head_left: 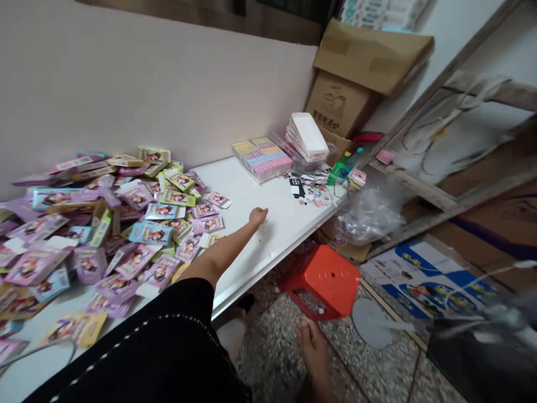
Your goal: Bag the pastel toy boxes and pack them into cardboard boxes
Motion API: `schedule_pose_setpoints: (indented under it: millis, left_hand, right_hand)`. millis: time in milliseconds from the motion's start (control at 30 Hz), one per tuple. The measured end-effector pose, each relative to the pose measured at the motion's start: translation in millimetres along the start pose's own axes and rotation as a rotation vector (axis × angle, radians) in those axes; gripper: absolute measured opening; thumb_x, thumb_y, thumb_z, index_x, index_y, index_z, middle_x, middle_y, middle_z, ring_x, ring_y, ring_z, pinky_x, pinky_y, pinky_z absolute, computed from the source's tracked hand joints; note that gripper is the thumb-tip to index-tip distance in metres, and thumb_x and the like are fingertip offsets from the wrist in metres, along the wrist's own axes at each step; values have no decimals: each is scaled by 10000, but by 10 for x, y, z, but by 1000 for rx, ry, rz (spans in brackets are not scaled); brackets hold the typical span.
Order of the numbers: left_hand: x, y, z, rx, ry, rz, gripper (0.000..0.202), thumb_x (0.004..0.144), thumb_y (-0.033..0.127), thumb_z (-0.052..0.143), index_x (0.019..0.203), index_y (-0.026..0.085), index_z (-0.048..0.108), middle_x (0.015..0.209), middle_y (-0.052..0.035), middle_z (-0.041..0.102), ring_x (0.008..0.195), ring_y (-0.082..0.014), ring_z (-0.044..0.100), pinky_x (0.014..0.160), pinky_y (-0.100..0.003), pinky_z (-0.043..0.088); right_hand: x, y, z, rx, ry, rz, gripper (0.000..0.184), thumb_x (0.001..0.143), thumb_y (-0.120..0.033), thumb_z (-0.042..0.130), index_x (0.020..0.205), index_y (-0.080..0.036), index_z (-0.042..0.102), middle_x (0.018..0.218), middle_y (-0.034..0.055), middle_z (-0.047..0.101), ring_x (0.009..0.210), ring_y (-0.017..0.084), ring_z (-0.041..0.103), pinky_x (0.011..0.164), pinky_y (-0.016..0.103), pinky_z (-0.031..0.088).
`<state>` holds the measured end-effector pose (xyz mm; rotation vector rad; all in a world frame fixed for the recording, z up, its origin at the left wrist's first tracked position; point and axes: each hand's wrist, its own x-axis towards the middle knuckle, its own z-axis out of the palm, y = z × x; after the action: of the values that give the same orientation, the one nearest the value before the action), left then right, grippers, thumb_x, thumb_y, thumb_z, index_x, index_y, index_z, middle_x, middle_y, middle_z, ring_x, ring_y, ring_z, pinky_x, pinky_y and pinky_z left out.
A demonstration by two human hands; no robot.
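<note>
My left hand (259, 215) is stretched out over the white table (241, 204), its fingers curled into a fist with nothing visible in them. To its left lies a large heap of small printed card boxes (153, 232) in purple, blue, green and yellow. Beyond the hand, a block of pink, yellow and blue boxes (268, 159) stands in neat rows. My right hand (309, 334) hangs low above the speckled floor, near the orange stool. Its fingers look loosely curled and slightly blurred, and no object shows in it.
White plastic trays (309, 136) are stacked at the table's far end, beside loose stickers or cards (312, 187) and a green bottle (337, 169). An orange stool (331, 280) stands on the floor. Cardboard boxes (339, 103) and a wooden frame (432, 193) rise at the right.
</note>
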<state>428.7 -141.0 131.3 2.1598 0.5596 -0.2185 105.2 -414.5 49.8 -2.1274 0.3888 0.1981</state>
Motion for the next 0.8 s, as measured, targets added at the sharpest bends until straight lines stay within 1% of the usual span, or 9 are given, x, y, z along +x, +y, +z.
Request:
schedule_pose_setpoints:
  millis: [100,233,333,433,500,567,667,767,800]
  left_hand:
    - [911,186,-223,54,105,-89,474,1001,520,406,1095,116,635,1034,-136,712,925,-221,699,770,-316,516]
    - [1829,397,-240,183,173,-108,596,913,618,514,1204,102,582,1214,-225,649,1144,-333,626,864,-361,488]
    - [2294,490,-216,265,147,-51,508,887,490,619,1206,97,582,1232,-238,636,1186,-340,598,921,-361,460]
    - [2496,476,-256,311,104,30,277,930,283,545,1133,113,627,1200,-212,654,1184,-315,598,927,-346,440]
    - [2412,379,-306,338,84,81,258,942,233,487,1119,124,639,1204,-200,655,1180,-314,596,921,-350,433]
    - [2124,201,-354,366,56,115,275,955,240,440,1101,137,648,1177,-188,669,1142,-315,613,888,-353,437]
    - [1403,-201,-415,401,-23,150,272,957,302,432,963,171,670,1045,-143,711,1027,-296,654,823,-341,445]
    - [691,-627,-478,405,-124,166,323,894,484,539,783,200,646,828,-80,713,866,-271,672,756,-328,458]
    - [535,-733,-497,345,-85,144,370,888,546,523,816,204,644,826,-76,709,869,-271,667,760,-335,468]
  right_hand:
    - [543,-398,253,-37,-88,10,570,876,-603,403,1123,-187,705,1115,117,735,1047,260,698,929,370,546]
    - [946,-639,546,-90,-115,-16,526,909,-554,392,1106,-189,715,1124,119,730,1076,259,687,959,368,532]
    - [1096,-658,695,-78,-143,4,511,898,-552,411,1065,-195,735,1084,115,739,1039,270,697,942,382,541]
    - [1193,-669,721,-66,-173,38,498,865,-635,419,996,-290,753,957,55,756,892,277,717,831,405,573]
    - [1294,-742,660,-67,-191,60,510,831,-701,426,954,-329,752,831,29,745,779,283,706,752,418,576]
    - [1475,-899,553,-46,-229,63,532,819,-717,458,941,-288,748,811,42,736,782,286,697,759,420,571]
    - [1934,-1280,397,63,-252,61,591,834,-711,485,987,-191,720,957,104,737,908,288,690,835,417,562]
    - [2519,-1754,414,125,-105,27,721,817,-747,491,1194,-153,648,1202,157,676,1138,304,622,1003,463,495]
    - [2699,-1909,480,143,-76,10,797,821,-761,470,1303,-136,587,1317,180,612,1243,314,562,1068,492,444]
